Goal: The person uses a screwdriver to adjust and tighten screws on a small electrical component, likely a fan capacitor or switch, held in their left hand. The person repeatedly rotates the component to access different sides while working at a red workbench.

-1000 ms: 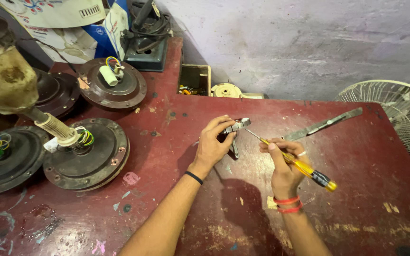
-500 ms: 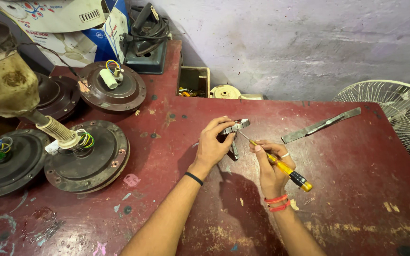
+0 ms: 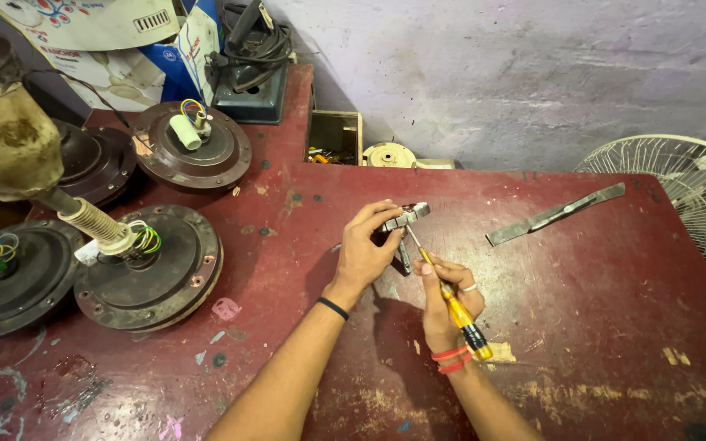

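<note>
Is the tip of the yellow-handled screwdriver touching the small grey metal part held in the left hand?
Touching. The head view shows the yellow-handled screwdriver, gripped by the right hand, with its shaft running up to meet the small grey metal part pinched in the left hand, no visible gap.

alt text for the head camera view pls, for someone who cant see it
Over a worn red table, the left hand holds a small grey metal part while the right hand sets a yellow-handled screwdriver to it. Dark round ceiling fan motors sit to the left, and a flat grey metal strip lies to the right.
</note>
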